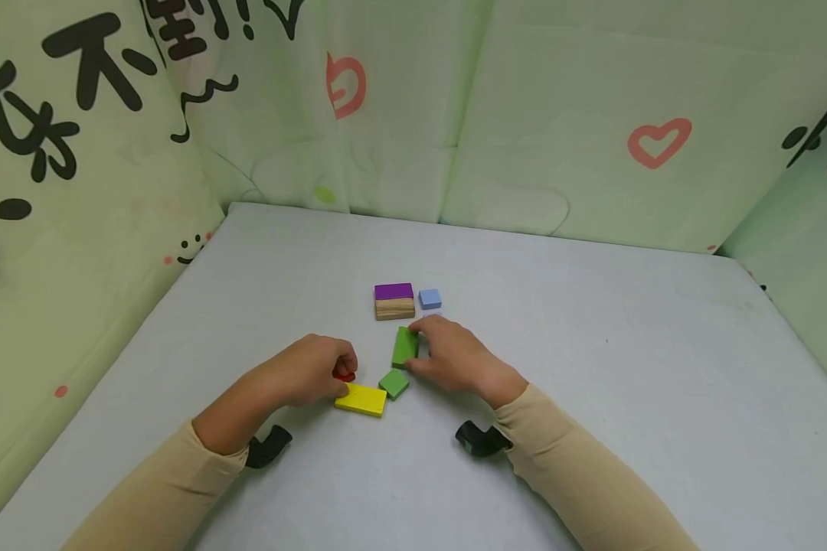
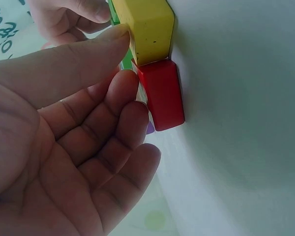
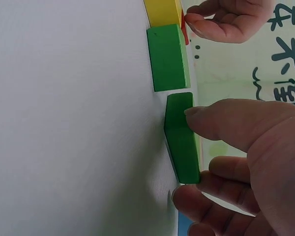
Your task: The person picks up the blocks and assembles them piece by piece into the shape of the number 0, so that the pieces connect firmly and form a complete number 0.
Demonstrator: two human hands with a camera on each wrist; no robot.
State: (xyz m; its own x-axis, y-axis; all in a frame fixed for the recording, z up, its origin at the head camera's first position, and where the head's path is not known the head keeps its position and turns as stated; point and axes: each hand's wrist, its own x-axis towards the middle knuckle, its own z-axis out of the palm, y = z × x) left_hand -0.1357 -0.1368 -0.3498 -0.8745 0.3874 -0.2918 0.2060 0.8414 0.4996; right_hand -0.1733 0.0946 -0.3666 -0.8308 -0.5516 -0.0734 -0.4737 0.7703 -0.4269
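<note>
My left hand point(image 1: 312, 371) reaches over a red block point(image 2: 162, 96) and a yellow block point(image 1: 361, 400) set against each other. Its thumb lies on the yellow block, with curled fingertips right at the red one, which this hand mostly hides in the head view. Between thumb and fingers, my right hand point(image 1: 455, 356) pinches the ends of a long green block point(image 1: 404, 347). A short green block point(image 1: 393, 384) sits between the yellow and long green blocks, with a narrow gap to the long one in the right wrist view.
Beyond the hands, a purple block point(image 1: 393, 291) lies along a wood-toned block point(image 1: 395, 309). To their right is a small light-blue block point(image 1: 430, 298); another pale-blue piece point(image 1: 432, 312) is partly hidden behind my right hand. Printed curtains point(image 1: 558, 115) hang around the white table point(image 1: 627, 367).
</note>
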